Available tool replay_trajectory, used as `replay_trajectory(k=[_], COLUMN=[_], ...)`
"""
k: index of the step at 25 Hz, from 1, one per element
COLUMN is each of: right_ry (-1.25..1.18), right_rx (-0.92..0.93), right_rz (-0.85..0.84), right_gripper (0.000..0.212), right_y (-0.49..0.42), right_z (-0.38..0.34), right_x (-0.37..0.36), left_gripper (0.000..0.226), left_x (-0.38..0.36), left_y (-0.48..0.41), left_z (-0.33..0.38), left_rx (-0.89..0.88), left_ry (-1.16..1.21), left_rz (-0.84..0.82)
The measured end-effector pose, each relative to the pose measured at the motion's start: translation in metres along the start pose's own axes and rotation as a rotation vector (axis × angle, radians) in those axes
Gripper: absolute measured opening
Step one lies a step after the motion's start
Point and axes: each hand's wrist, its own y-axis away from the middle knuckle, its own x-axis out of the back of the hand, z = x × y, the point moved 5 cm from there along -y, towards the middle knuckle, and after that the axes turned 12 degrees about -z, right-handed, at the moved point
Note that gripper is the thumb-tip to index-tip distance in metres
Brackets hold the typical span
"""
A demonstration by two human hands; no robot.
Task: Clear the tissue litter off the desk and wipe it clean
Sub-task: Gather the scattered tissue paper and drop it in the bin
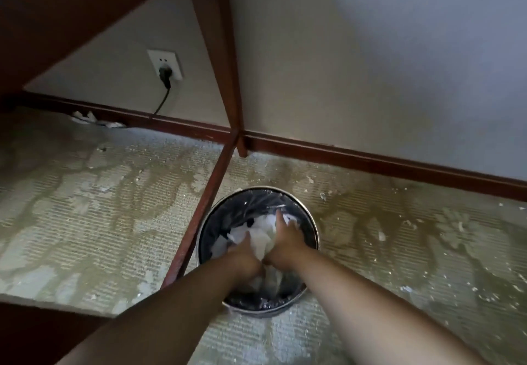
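Observation:
Below me on the carpet stands a round metal bin (312,223) lined with a black plastic bag. A heap of white crumpled tissues (261,240) fills its middle. Both my hands reach down into the bin. My left hand (242,253) lies on the left side of the heap with its thumb stretched forward. My right hand (286,237) lies on the right side, one finger pointing straight ahead over the paper. Both hands press on the tissues, and the paper bulges up between them. The desk top is out of view.
A dark red wooden desk leg (199,222) slants down just left of the bin, with another leg (228,79) against the wall. White paper scraps (380,235) dot the patterned carpet. More crumpled tissue (85,116) lies by the skirting board, under a wall socket (165,65) with a black plug.

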Motion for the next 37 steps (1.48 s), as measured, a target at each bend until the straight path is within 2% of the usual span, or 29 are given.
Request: replay_trajectory(k=[1, 2, 4, 5, 7, 9, 11, 13, 16, 19, 21, 25, 28, 33, 37], right_ry=[0.029, 0.008, -0.047, -0.045, 0.015, 0.026, 0.032, 0.110, 0.235, 0.294, 0.338, 0.433, 0.453, 0.408, 0.339], right_rx=[0.022, 0.060, 0.135, 0.150, 0.165, 0.189, 0.216, 0.228, 0.271, 0.354, 0.444, 0.568, 0.604, 0.609, 0.593], right_rz=[-0.014, -0.019, -0.014, 0.030, 0.240, 0.457, 0.575, 0.637, 0.636, 0.586, 0.543, 0.467, 0.434, 0.434, 0.439], right_gripper=[0.109, 0.106, 0.087, 0.073, 0.050, 0.036, 0.033, 0.042, 0.049, 0.047, 0.045, 0.043, 0.042, 0.041, 0.045], right_y=[0.004, 0.014, 0.057, 0.089, 0.157, 0.229, 0.304, 0.374, 0.468, 0.530, 0.554, 0.567, 0.569, 0.564, 0.557], right_z=[0.000, -0.003, -0.020, -0.032, -0.065, -0.109, -0.160, -0.211, -0.288, -0.355, -0.400, -0.475, -0.529, -0.614, -0.669], right_x=[0.005, 0.014, 0.034, 0.049, 0.093, 0.148, 0.203, 0.247, 0.290, 0.293, 0.269, 0.184, 0.117, 0.019, -0.031], left_gripper=[0.090, 0.085, 0.053, 0.045, 0.048, 0.060, 0.063, 0.063, 0.049, 0.035, 0.033, 0.035, 0.027, 0.038, 0.053], left_x=[0.000, 0.003, 0.015, 0.022, 0.038, 0.065, 0.096, 0.127, 0.182, 0.227, 0.251, 0.288, 0.316, 0.376, 0.416], left_y=[0.000, 0.009, 0.061, 0.104, 0.187, 0.271, 0.355, 0.430, 0.540, 0.623, 0.671, 0.744, 0.785, 0.845, 0.876], left_z=[0.003, 0.010, 0.034, 0.053, 0.115, 0.194, 0.267, 0.312, 0.333, 0.297, 0.250, 0.146, 0.072, -0.046, -0.111], left_rx=[0.030, 0.028, 0.006, -0.040, -0.268, -0.470, -0.564, -0.505, -0.395, -0.245, -0.149, -0.046, -0.015, 0.014, -0.016], left_ry=[-0.065, -0.129, -0.250, -0.230, -0.113, -0.027, -0.027, -0.168, -0.347, -0.402, -0.340, -0.119, -0.081, -0.136, -0.125], left_rz=[0.021, 0.077, 0.308, 0.427, 0.578, 0.667, 0.762, 0.837, 0.873, 0.814, 0.809, 0.879, 0.935, 0.989, 1.008])
